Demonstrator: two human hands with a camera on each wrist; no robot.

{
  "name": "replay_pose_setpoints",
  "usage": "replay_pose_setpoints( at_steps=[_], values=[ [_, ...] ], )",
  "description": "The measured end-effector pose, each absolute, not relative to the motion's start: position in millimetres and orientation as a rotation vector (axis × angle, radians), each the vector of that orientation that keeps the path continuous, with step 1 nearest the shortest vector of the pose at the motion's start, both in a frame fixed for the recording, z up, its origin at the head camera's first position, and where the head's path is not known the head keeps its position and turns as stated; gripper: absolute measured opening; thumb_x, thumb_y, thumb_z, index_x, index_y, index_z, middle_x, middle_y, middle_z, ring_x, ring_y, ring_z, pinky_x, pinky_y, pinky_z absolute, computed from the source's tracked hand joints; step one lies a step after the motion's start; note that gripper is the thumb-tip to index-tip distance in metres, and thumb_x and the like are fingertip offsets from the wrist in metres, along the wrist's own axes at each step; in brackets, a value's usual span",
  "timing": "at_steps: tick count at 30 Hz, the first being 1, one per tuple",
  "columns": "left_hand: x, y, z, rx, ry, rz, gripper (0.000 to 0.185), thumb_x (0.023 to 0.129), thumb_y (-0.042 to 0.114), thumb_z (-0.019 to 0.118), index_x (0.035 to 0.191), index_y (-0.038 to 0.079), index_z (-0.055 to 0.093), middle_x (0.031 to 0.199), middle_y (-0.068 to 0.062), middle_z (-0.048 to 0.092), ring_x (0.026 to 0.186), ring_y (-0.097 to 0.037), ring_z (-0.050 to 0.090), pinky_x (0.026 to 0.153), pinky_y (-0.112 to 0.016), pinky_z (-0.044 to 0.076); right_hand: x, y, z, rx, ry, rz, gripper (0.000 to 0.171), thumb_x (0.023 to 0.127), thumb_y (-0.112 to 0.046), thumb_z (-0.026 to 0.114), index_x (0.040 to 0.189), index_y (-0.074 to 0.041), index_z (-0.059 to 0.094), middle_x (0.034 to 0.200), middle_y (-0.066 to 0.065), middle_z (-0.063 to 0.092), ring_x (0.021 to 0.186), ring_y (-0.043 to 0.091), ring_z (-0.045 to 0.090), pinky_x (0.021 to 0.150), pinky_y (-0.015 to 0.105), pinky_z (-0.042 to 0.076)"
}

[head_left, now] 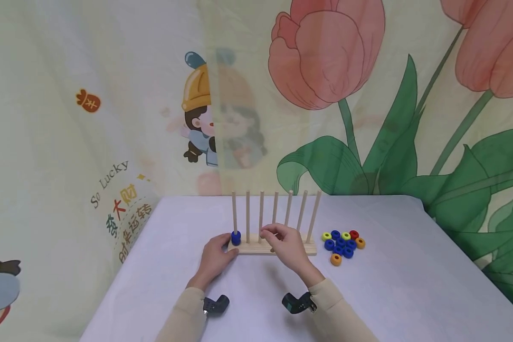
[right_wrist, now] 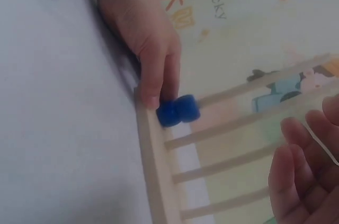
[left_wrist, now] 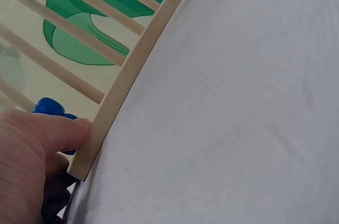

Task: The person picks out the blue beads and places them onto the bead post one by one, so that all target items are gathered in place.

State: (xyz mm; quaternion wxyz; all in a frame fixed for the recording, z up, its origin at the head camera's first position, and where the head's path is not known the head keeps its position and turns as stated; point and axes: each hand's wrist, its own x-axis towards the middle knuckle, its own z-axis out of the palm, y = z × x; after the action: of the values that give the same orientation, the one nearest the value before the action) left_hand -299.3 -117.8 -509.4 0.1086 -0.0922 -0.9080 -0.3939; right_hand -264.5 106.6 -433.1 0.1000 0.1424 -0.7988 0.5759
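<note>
A wooden peg rack (head_left: pixel 256 251) with several upright pegs stands on the table. Stacked on its leftmost peg are two blue beads (head_left: pixel 236 238), which the right wrist view also shows low on that peg. My left hand (head_left: pixel 215 256) grips the rack's left end, with the thumb (left_wrist: pixel 63 134) pressed on the front of the base and the other fingers behind it. In front of the middle pegs hovers my right hand (head_left: pixel 288 247). Its fingers (right_wrist: pixel 283 173) are loosely bent, and nothing shows between them in the right wrist view.
Right of the rack lies a cluster of loose beads: several blue beads (head_left: pixel 340 242), two yellow beads (head_left: pixel 327 236), a red bead (head_left: pixel 354 234) and two orange beads (head_left: pixel 336 259). A white cloth (head_left: pixel 410 285) covers the table. Behind it hangs a printed curtain (head_left: pixel 239 28).
</note>
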Motion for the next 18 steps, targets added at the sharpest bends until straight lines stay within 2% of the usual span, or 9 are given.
replay_pose_setpoints(
  at_steps=[5,8,13,18],
  values=[
    [-297.3,-118.8,-507.2,-0.269,-2.674,-1.156,0.051,0.084,0.016,0.073,0.129,-0.004,0.06,0.129,-0.02,0.06,0.125,-0.039,0.051,0.108,-0.054,0.036,-257.4,124.9,-452.5,0.249,-2.396,1.724,0.019,0.094,-0.024,0.067,0.104,-0.01,0.073,0.091,0.003,0.071,0.076,0.034,0.062,0.06,0.031,0.058],
    [-297.2,-119.2,-506.4,-0.276,-2.669,-1.159,0.05,0.084,0.016,0.073,0.128,-0.004,0.06,0.129,-0.02,0.06,0.125,-0.039,0.051,0.108,-0.054,0.036,-255.3,136.0,-461.0,0.146,-2.409,1.731,0.019,0.094,-0.022,0.066,0.105,-0.008,0.073,0.092,0.003,0.071,0.075,0.033,0.062,0.058,0.026,0.056],
    [-297.8,-119.2,-506.9,-0.284,-2.663,-1.161,0.05,0.083,0.016,0.074,0.127,-0.004,0.061,0.129,-0.021,0.06,0.125,-0.04,0.051,0.108,-0.054,0.037,-253.3,151.8,-469.1,0.05,-2.432,1.68,0.018,0.095,-0.02,0.064,0.106,-0.008,0.073,0.091,0.002,0.07,0.075,0.029,0.062,0.059,0.026,0.057],
    [-298.1,-119.1,-507.9,-0.281,-2.667,-1.174,0.05,0.084,0.017,0.073,0.128,-0.004,0.06,0.13,-0.021,0.06,0.126,-0.04,0.05,0.109,-0.054,0.036,-248.1,161.3,-469.7,0.033,-2.487,1.481,0.016,0.094,-0.018,0.067,0.105,-0.009,0.073,0.093,0.0,0.07,0.074,0.02,0.059,0.059,0.022,0.052]
  ],
)
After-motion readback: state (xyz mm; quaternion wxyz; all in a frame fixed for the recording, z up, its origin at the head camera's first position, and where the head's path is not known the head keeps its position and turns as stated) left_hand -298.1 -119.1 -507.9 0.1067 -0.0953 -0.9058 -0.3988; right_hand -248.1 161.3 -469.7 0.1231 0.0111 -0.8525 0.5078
